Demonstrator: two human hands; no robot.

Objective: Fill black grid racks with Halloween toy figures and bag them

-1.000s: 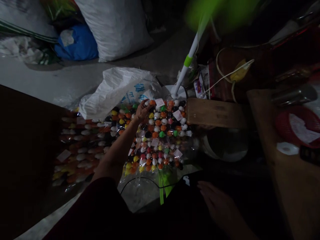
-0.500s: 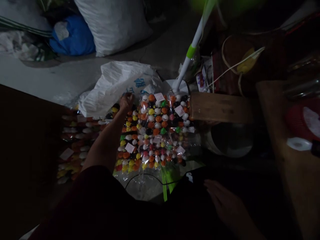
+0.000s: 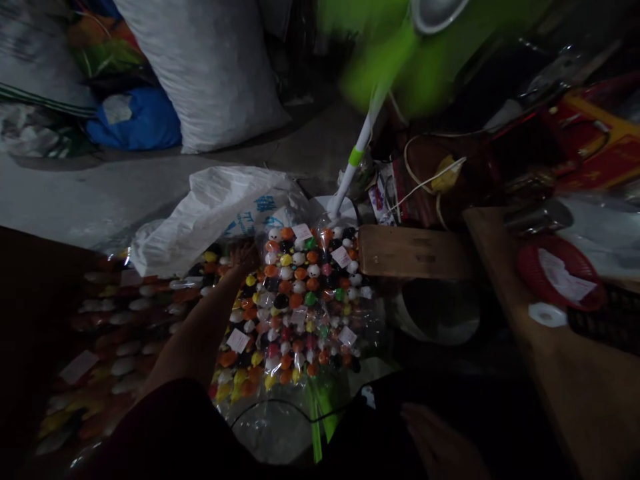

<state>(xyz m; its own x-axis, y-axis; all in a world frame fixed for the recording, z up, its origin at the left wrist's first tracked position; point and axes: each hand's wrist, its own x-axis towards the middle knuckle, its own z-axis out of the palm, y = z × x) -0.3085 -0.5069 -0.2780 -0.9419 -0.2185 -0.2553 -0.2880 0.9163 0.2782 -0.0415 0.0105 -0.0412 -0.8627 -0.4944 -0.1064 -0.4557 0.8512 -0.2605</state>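
My left hand (image 3: 243,255) reaches forward over clear plastic packs of small coloured figures (image 3: 300,287), mostly orange, white, black and yellow, laid in rows. Its fingers look spread on the packs, just by the mouth of a white plastic bag (image 3: 175,220) with blue print; shade blurs the detail. Small white paper labels (image 3: 238,341) lie in or on several packs. My right hand (image 3: 440,440) rests on dark clothing at the lower edge, fingers stretched out and holding nothing that I can see.
A green fan (image 3: 400,60) on a white pole (image 3: 350,175) stands ahead. Right of the packs are a wooden board (image 3: 415,252), a round bucket (image 3: 440,313) and a table (image 3: 550,353) with a red basket (image 3: 530,270). Large white sacks (image 3: 210,73) and a blue bag (image 3: 140,123) stand behind.
The view has tilted up and to the right, showing more of the fan and table. My left hand has shifted slightly on the packs, and its bent fingers now look flatter.
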